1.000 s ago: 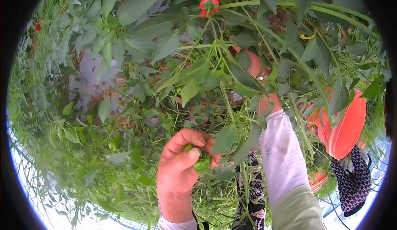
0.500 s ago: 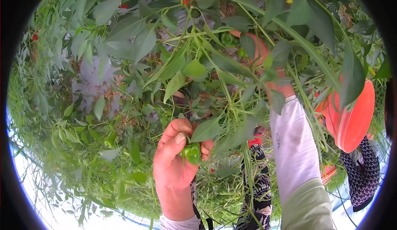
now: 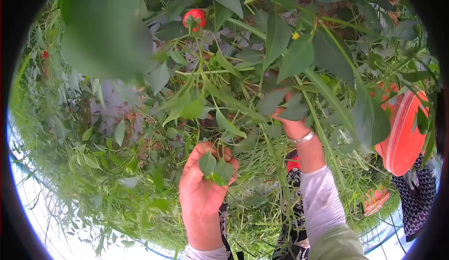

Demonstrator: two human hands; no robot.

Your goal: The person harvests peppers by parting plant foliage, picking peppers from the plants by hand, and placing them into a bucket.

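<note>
Low at the centre, my left hand has its fingers curled round a green pepper, partly covered by two small leaves. My right hand, with a white band at the wrist, reaches in among the stems to the right; leaves cover its fingers, so what it touches cannot be seen. Above both hands a red pepper hangs on the plant, with a small green pepper below it among the stems.
A red bucket stands at the right, beside dark patterned cloth. Another red item lies in the grass below it. Large leaves hang close to the camera at the upper left. Patterned trouser legs show below.
My right hand has come down and back from deeper in the foliage. The left hand still holds the green pepper, now more covered by leaves. The view has shifted, bringing a large leaf into the upper left.
</note>
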